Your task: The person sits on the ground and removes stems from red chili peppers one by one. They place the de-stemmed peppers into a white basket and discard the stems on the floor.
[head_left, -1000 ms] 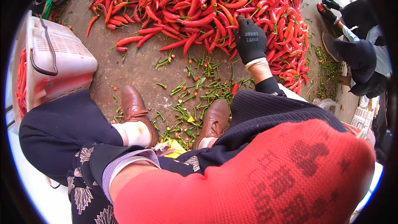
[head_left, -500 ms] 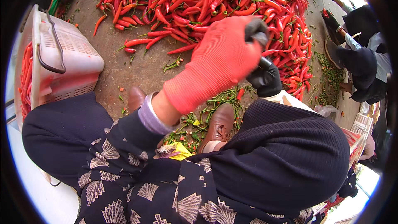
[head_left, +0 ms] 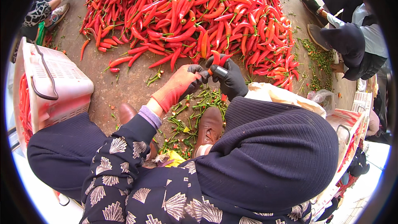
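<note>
My right hand (head_left: 233, 81), in a black glove, is closed around red chilli peppers (head_left: 216, 57) whose ends stick up above the fingers. A dark, shiny cap or band (head_left: 220, 72) sits at its thumb. My left hand (head_left: 176, 86) wears a red glove with dark fingertips. Its fingers are pinched together against the chilli end beside the right thumb; anything between them is hidden. Beyond both hands spreads a large heap of red chilli peppers (head_left: 174, 16). Cut green stems (head_left: 199, 110) litter the ground below my hands, around my brown shoe (head_left: 209, 128).
A white plastic crate (head_left: 62, 70) with chillies stands at my left, its dark handle facing me. Another crate (head_left: 348, 120) and a pale sack (head_left: 286, 97) are at my right. Another person (head_left: 352, 37) with black gloves sits at the far right; a person's feet (head_left: 60, 14) show upper left.
My left hand has dropped from in front of my right hand to beside it. The chillies in my right hand now show. The whole view has shifted slightly.
</note>
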Demonstrator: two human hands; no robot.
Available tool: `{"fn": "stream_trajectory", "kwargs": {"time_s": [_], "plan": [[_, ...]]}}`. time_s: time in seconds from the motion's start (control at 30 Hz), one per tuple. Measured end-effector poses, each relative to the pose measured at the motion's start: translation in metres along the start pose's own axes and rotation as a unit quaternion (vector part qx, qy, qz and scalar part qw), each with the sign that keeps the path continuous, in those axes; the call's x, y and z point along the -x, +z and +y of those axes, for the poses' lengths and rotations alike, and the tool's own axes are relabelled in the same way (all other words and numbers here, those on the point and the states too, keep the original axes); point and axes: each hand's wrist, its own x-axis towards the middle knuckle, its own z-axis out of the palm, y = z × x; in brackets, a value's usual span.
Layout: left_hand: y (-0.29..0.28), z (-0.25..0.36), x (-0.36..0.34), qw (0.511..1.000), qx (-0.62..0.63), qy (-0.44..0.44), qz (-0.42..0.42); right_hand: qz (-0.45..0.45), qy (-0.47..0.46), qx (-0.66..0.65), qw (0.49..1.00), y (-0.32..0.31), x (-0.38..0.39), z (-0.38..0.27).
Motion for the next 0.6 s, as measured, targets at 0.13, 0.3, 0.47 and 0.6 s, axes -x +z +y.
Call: {"fn": "stream_trajectory", "kwargs": {"time_s": [0.13,0.3,0.47,0.6], "plan": [[-0.001,-0.007,0.004,0.997,-0.074,0.016,-0.014,0.045,-0.057,0.120,0.990,0.015,0.003,0.014],[0.018,0.001,0.010,0.975,-0.152,0.159,0.009,-0.045,0.097,-0.464,0.879,-0.010,-0.004,0.021],[0.023,0.020,0.002,0.972,-0.157,0.172,-0.008,-0.072,0.012,-0.337,0.939,-0.074,-0.027,-0.055],[0.011,0.015,-0.001,0.993,-0.078,0.093,-0.004,0.281,-0.178,0.428,0.840,-0.100,-0.076,-0.130]]}}
